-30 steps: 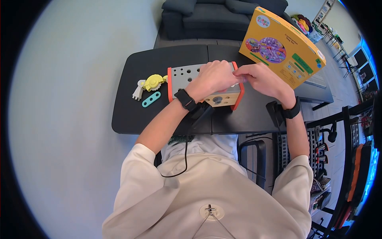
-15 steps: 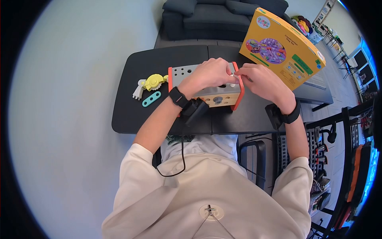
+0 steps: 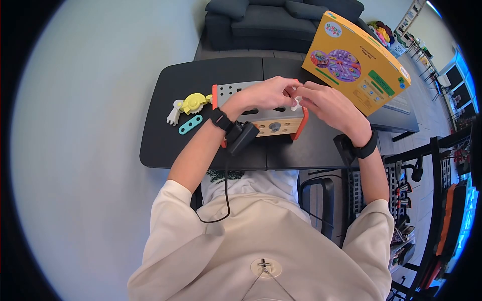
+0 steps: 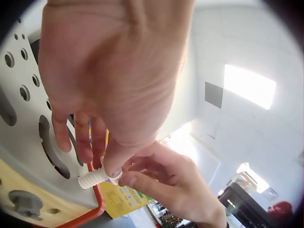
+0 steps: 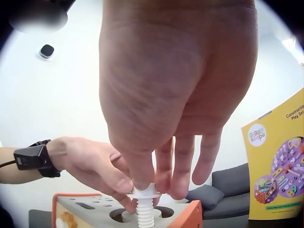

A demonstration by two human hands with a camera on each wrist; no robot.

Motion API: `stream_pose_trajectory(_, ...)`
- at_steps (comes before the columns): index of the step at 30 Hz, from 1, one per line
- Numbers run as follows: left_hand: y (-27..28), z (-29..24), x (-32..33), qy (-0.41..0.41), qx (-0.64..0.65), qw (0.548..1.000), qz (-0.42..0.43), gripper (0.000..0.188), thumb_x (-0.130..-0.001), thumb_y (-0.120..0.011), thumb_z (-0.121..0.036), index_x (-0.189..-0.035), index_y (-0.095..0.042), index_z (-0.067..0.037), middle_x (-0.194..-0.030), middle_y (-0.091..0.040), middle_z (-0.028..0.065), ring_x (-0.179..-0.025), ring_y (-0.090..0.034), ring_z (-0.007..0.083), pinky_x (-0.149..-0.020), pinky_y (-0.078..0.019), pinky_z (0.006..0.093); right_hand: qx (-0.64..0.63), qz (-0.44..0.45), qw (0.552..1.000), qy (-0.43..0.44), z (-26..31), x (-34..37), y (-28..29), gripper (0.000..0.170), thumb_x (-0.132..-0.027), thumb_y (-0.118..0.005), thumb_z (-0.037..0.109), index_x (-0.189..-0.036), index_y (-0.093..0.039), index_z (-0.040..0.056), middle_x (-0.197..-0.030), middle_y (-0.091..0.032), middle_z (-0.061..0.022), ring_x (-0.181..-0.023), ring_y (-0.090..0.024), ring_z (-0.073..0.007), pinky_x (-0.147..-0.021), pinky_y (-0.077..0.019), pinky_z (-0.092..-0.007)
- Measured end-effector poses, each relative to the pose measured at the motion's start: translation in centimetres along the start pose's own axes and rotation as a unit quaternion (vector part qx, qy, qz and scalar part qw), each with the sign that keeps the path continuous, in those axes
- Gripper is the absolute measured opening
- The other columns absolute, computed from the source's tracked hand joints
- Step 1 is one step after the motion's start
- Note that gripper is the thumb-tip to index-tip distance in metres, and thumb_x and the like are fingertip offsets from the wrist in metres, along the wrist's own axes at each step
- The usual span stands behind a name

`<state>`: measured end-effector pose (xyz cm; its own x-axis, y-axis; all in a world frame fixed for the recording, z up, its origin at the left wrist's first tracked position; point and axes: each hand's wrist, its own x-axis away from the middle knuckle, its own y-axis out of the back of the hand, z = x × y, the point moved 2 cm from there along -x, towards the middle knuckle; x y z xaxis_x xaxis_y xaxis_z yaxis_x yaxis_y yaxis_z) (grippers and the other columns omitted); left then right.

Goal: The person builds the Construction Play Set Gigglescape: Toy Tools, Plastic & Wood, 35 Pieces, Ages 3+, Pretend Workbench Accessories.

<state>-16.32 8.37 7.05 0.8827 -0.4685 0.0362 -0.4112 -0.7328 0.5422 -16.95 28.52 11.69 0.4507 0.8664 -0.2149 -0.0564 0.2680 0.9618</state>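
A white toy screw point(image 5: 145, 213) with a ribbed shank and a flanged head is between both hands, above the right end of a toy workbench point(image 3: 228, 94). My right hand point(image 3: 329, 104) pinches its head between thumb and fingers. My left hand point(image 3: 268, 94) has thumb and forefinger at the flange, pinching it from the other side. In the left wrist view the shank point(image 4: 91, 180) points away from the fingertips, beside the orange end panel point(image 4: 98, 199). The bench has a grey top with holes and slots, and a grey bolt head point(image 3: 274, 126) on its wooden front.
Left of the bench lie a yellow toy piece with a toothed disc point(image 3: 194, 104) and a teal strip with holes point(image 3: 191, 124). A yellow play-set box point(image 3: 356, 62) stands at the back right of the black table point(image 3: 201, 155). A dark sofa point(image 3: 281, 25) is beyond.
My left hand has drawn back a little to the left, its wrist turning. Both hands' fingertips remain together over the bench's right end, and the white screw now shows between them.
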Motion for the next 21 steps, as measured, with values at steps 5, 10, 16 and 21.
stream_pose_trajectory(5,-0.3,0.3,0.1,-0.039,0.057,0.998,0.01,0.071,-0.098,-0.07,-0.015,-0.159,-0.037,-0.001,-0.12,-0.071,0.0129,-0.108,-0.066,0.0224,-0.102,-0.0516,0.0365,-0.017,-0.013,1.0,-0.013,0.8,-0.7,0.2,0.015,-0.102,-0.062,0.016,-0.102,-0.069,0.0022,-0.106,-0.072,-0.0139,-0.094,-0.07,-0.0358,-0.078,-0.0562,-0.045)
stream_pose_trajectory(10,-1.4,0.0,0.7,-0.089,-0.069,0.989,-0.097,0.085,-0.09,-0.082,-0.026,-0.159,-0.038,-0.002,-0.129,-0.065,0.0176,-0.12,-0.063,0.0288,-0.108,-0.0489,0.041,0.061,-0.032,0.997,-0.047,-0.6,-1.8,-1.8,0.034,-0.105,-0.06,0.031,-0.088,-0.071,0.0034,-0.078,-0.072,-0.0152,-0.072,-0.071,-0.0367,-0.064,-0.0561,-0.0451)
stream_pose_trajectory(16,-2.3,-1.0,0.9,-0.083,-0.144,0.973,-0.159,0.084,-0.089,-0.083,-0.024,-0.157,-0.039,-0.003,-0.123,-0.067,0.0195,-0.115,-0.063,0.0339,-0.108,-0.0479,0.0425,0.195,0.0,0.977,-0.09,-1.3,-2.5,-3.7,0.044,-0.108,-0.056,0.034,-0.079,-0.07,0.0046,-0.062,-0.067,-0.0132,-0.057,-0.069,-0.0333,-0.051,-0.0535,-0.0447)
stream_pose_trajectory(21,-2.2,0.0,0.6,-0.095,-0.07,0.986,-0.121,0.076,-0.093,-0.071,-0.01,-0.159,-0.034,-0.004,-0.123,-0.069,0.0208,-0.122,-0.062,0.0345,-0.111,-0.046,0.0449,0.19,-0.006,0.98,-0.065,-0.9,-1.3,-2.0,0.043,-0.109,-0.055,0.035,-0.083,-0.068,0.0031,-0.067,-0.068,-0.013,-0.064,-0.071,-0.0348,-0.055,-0.0547,-0.0446)
